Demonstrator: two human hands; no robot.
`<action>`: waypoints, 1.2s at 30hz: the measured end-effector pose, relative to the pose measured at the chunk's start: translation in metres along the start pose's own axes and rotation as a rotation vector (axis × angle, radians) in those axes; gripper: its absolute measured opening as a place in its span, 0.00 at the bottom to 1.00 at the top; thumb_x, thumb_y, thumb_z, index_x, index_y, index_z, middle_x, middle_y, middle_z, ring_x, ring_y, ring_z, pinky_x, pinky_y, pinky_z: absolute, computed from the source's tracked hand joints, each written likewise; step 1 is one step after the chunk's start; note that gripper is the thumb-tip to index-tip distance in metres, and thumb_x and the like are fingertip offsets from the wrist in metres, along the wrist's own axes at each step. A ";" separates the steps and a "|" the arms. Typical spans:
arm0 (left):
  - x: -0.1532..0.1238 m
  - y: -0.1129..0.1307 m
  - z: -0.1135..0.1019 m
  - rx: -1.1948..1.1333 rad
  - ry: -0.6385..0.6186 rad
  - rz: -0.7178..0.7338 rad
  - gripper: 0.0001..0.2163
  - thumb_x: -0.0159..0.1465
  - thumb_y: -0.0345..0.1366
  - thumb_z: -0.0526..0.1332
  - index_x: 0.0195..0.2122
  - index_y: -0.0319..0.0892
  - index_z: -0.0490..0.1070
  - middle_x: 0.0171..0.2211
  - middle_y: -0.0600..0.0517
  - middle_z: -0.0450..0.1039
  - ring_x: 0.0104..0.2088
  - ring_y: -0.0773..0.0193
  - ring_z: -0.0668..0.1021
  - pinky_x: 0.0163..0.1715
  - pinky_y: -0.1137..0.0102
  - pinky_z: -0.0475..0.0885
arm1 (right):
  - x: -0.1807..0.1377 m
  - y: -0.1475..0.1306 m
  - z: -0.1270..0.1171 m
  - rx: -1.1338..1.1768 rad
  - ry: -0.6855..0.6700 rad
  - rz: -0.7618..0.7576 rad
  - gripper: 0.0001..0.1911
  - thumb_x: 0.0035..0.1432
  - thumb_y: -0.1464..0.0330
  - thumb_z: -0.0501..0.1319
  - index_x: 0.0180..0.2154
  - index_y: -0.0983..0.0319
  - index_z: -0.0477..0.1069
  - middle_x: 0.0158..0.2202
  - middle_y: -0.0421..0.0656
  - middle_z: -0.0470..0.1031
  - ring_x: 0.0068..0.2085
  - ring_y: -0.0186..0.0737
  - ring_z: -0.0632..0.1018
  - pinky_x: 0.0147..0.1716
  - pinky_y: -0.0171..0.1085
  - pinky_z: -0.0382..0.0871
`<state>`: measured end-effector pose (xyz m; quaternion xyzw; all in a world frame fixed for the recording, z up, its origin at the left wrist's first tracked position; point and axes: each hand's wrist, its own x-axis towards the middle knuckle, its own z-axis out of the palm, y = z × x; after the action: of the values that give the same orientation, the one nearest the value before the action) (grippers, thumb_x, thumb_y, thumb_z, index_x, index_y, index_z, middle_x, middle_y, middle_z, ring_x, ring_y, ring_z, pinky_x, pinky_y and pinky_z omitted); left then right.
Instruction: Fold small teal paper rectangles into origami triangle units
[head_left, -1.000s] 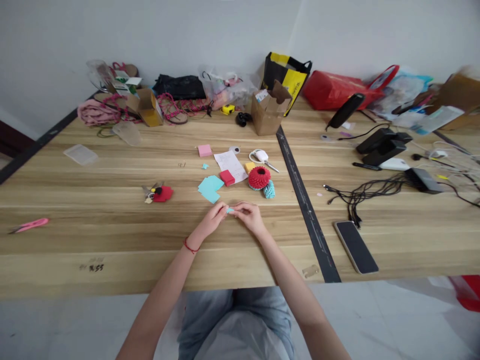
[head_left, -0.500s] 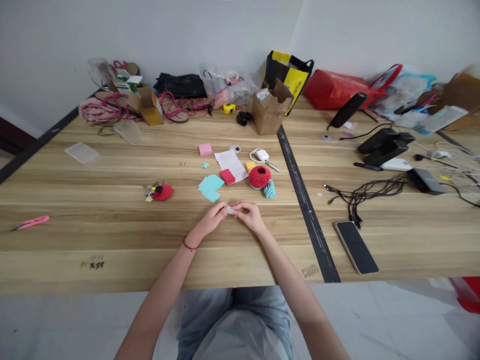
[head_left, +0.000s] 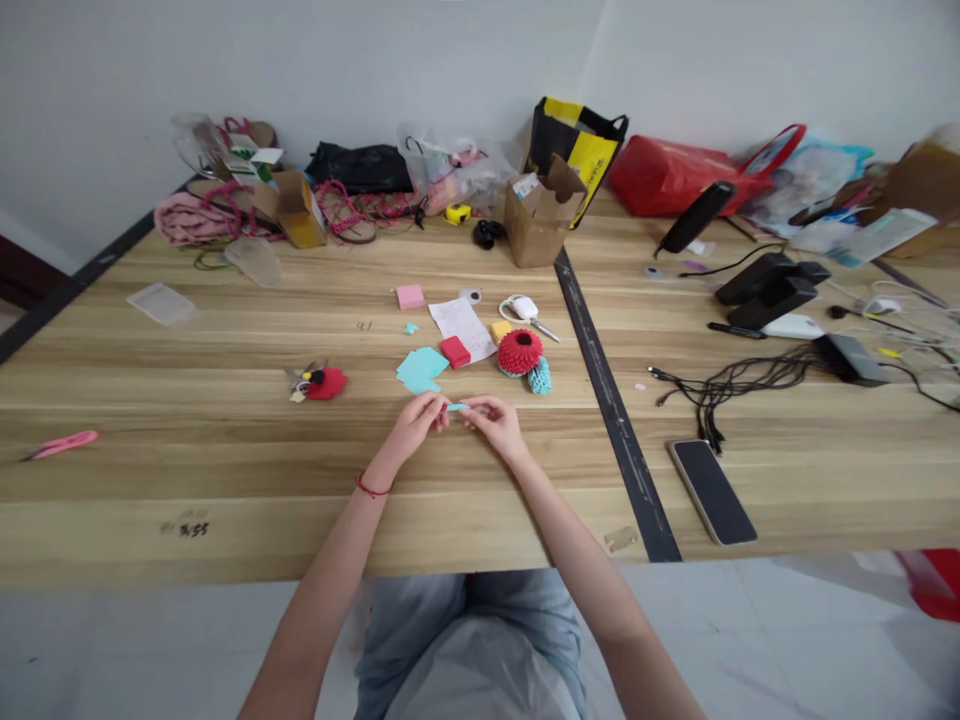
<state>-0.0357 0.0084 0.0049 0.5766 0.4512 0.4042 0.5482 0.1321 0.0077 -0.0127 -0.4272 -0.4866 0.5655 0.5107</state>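
- One narrow turquoise paper strip point(head_left: 456, 407) is spanning left hand point(head_left: 415, 423) and right hand point(head_left: 498, 424), both pinching its ends above the wood-grained tabletop point(head_left: 465, 515).
- Flat, angular turquoise sheets point(head_left: 420, 370) are lying beyond the left hand.
- Ribbed, rounded red piece point(head_left: 519, 352) is sitting beyond the right.

One left hand point(head_left: 416, 425) and one right hand point(head_left: 496, 420) are seen, two in all, and one blue strip point(head_left: 455, 407) is held. One pink pad point(head_left: 410, 297), one red pad point(head_left: 455, 351) and one yellow pad point(head_left: 500, 330) are counted, three in all. One white sheet point(head_left: 459, 322), one phone point(head_left: 712, 492), one bracelet point(head_left: 373, 491) and one tape measure point(head_left: 457, 214) are shown. The overlapping blue sheets point(head_left: 421, 370) and the tangled cables point(head_left: 711, 405) cannot be counted.
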 end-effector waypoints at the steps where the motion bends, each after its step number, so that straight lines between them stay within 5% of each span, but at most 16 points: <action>1: 0.000 0.001 0.000 0.009 0.011 0.008 0.15 0.62 0.48 0.54 0.34 0.39 0.67 0.24 0.53 0.66 0.24 0.68 0.68 0.27 0.72 0.65 | 0.000 0.000 0.000 0.013 -0.001 0.008 0.16 0.42 0.58 0.68 0.32 0.62 0.75 0.22 0.40 0.76 0.22 0.34 0.74 0.25 0.34 0.70; 11: 0.001 0.000 -0.001 -0.037 0.096 -0.013 0.14 0.56 0.44 0.62 0.36 0.38 0.70 0.27 0.53 0.70 0.25 0.70 0.70 0.28 0.73 0.66 | 0.002 0.004 -0.003 0.127 -0.024 0.087 0.17 0.39 0.60 0.70 0.32 0.62 0.76 0.27 0.43 0.79 0.25 0.36 0.77 0.30 0.36 0.73; 21: -0.001 0.004 -0.003 -0.065 0.030 -0.060 0.14 0.54 0.43 0.64 0.35 0.37 0.73 0.28 0.51 0.73 0.27 0.68 0.72 0.31 0.71 0.68 | 0.000 -0.004 -0.014 0.079 -0.168 0.059 0.15 0.40 0.61 0.70 0.30 0.64 0.76 0.24 0.42 0.79 0.25 0.36 0.78 0.29 0.36 0.73; 29: 0.002 -0.002 -0.002 -0.056 0.092 -0.040 0.14 0.54 0.44 0.64 0.35 0.37 0.73 0.27 0.52 0.73 0.26 0.69 0.72 0.31 0.72 0.68 | 0.000 0.003 -0.007 0.083 -0.035 0.037 0.14 0.41 0.61 0.69 0.30 0.63 0.76 0.27 0.43 0.79 0.26 0.37 0.78 0.29 0.36 0.73; 36: 0.003 -0.004 -0.004 -0.100 0.120 -0.030 0.15 0.56 0.46 0.61 0.33 0.38 0.74 0.24 0.53 0.71 0.26 0.68 0.71 0.30 0.72 0.67 | 0.000 0.001 -0.008 0.095 -0.086 0.050 0.13 0.43 0.62 0.69 0.31 0.62 0.77 0.25 0.42 0.79 0.25 0.37 0.78 0.29 0.35 0.72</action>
<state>-0.0391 0.0118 0.0011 0.5166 0.4710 0.4517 0.5542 0.1397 0.0085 -0.0146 -0.3899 -0.4698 0.6184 0.4948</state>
